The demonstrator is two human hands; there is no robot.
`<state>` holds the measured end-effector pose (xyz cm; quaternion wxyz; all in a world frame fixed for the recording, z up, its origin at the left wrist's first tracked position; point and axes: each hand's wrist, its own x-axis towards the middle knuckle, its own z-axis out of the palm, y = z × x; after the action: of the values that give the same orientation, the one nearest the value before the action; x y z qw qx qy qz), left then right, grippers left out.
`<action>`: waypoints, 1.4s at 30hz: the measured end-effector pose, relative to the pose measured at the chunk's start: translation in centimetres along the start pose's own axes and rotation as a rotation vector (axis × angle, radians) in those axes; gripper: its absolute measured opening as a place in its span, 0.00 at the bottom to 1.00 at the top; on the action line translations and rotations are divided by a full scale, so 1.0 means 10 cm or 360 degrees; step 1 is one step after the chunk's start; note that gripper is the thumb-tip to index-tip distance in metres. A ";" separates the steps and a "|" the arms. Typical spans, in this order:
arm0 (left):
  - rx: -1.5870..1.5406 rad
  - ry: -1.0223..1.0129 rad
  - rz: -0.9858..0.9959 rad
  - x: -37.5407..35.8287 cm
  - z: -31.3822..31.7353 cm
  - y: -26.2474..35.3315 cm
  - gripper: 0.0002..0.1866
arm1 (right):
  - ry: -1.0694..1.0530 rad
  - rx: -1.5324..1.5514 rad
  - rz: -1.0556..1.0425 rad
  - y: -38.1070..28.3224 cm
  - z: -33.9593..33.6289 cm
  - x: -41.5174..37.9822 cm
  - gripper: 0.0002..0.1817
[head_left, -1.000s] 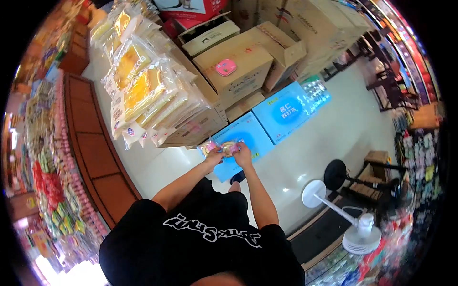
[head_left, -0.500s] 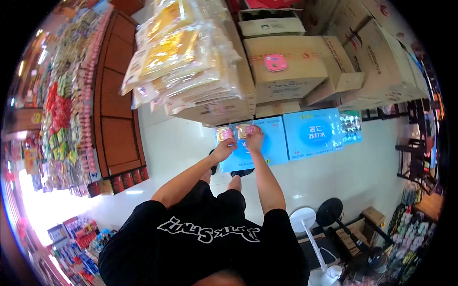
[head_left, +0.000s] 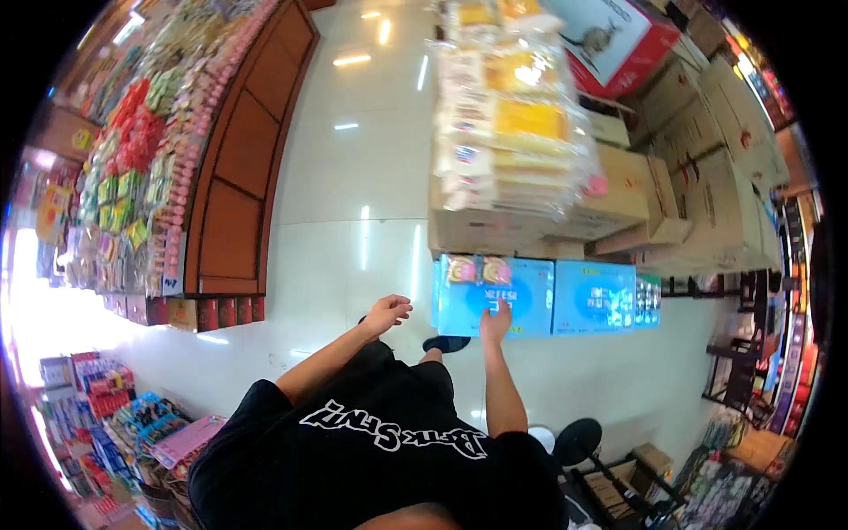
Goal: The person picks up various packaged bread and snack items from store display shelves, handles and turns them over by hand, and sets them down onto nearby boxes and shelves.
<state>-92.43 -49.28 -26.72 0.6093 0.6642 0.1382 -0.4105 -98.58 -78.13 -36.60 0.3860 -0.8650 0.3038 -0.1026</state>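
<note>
Two small pink-and-yellow packets (head_left: 462, 270) lie side by side along the far left edge of a blue carton (head_left: 523, 311) with white printing. My right hand (head_left: 496, 321) hovers at the carton's near side, fingers loosely extended and holding nothing. Off to the left, above the pale floor, my left hand (head_left: 389, 313) has its fingers slightly bent and apart, with nothing in them. A second blue carton (head_left: 594, 315) stands against the first on the right. Behind them, clear bags with yellow contents (head_left: 528, 119) are piled on a cardboard box (head_left: 486, 231).
A wooden counter (head_left: 231, 234) heaped with small packaged goods runs along the left. Cardboard boxes (head_left: 720, 208) are stacked at the right rear, near a red box (head_left: 618, 40). A black round-headed stand (head_left: 579, 441) is at the lower right.
Both hands have left the packets, which stay on the blue carton. My left hand has drawn back to the left, my right hand towards me. The view has swung left.
</note>
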 end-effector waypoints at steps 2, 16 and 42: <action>-0.0054 -0.0006 0.0046 -0.06 -0.23 -0.01 0.19 | -0.0070 -0.0049 0.0061 -0.05 0.12 -0.37 0.24; -0.0543 0.0507 0.0238 -0.93 -2.92 -0.45 0.18 | -0.0849 0.0197 -0.0174 -2.15 1.74 -1.09 0.18; -0.0973 0.1072 0.0286 -0.39 -5.10 1.14 0.18 | -0.1765 -0.0377 -0.0728 -4.51 4.20 0.82 0.25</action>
<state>-67.85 -3.51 -20.04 0.7316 0.5596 0.3850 -0.0577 -54.64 -34.37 -32.72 0.3561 -0.8698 -0.1264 0.3172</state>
